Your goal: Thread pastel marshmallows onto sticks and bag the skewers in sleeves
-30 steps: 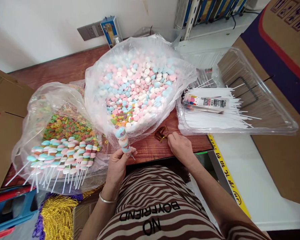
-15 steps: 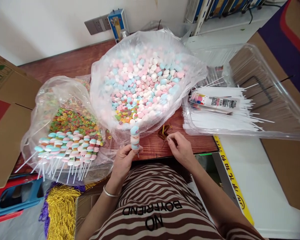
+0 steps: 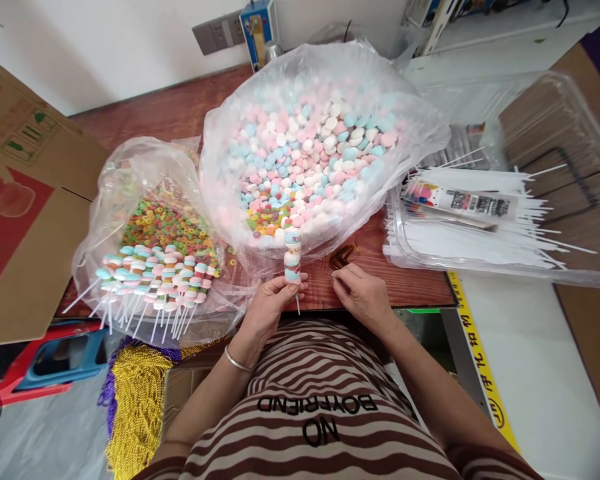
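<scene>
My left hand (image 3: 275, 300) is closed round the base of a wrapped candy skewer (image 3: 293, 257), held upright with its white stick poking out below. My right hand (image 3: 360, 293) sits just to the right, its fingers pinched beside a small pile of gold twist ties (image 3: 341, 257) on the brown table; whether a tie is in the pinch is too small to tell. Behind the skewer stands a big clear bag of pink, blue and white candy discs (image 3: 320, 147).
A second clear bag (image 3: 155, 227) at the left holds coloured ring candies with finished skewers (image 3: 155, 273) lying on top. A clear tray of white sticks and wrappers (image 3: 480, 213) is at the right. Cardboard boxes flank both sides. Gold bead strings (image 3: 135, 400) hang at the lower left.
My left hand has shifted right with the skewer and turned it upright. My right hand has drawn closer to it, off the twist ties.
</scene>
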Demonstrator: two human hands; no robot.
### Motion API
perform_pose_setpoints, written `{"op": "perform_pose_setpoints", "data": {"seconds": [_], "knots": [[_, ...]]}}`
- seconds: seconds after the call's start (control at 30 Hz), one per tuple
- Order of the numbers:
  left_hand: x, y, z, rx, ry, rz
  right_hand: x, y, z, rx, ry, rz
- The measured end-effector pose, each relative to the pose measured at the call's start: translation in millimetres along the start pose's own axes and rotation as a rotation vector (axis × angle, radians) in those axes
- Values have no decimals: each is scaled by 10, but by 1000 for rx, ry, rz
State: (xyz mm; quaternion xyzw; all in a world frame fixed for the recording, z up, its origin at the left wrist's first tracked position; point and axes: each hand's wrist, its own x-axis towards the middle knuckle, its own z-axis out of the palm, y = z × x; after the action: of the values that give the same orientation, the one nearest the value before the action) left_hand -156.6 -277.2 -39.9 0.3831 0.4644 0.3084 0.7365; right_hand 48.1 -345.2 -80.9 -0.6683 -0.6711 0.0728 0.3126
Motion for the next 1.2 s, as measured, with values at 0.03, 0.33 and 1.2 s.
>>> {"op": "perform_pose_setpoints", "data": {"seconds": [0.03,0.33,1.2], "knots": [[5,-11,5,-8,-5,-5,-3,-3,-8,16,-1,-6],[89,-113,124,-46,-64,-72,-47,-20,-1,213,-96,-84],[107,-136,52,50,64,116,-14,-337,84,622,-52,118]]}}
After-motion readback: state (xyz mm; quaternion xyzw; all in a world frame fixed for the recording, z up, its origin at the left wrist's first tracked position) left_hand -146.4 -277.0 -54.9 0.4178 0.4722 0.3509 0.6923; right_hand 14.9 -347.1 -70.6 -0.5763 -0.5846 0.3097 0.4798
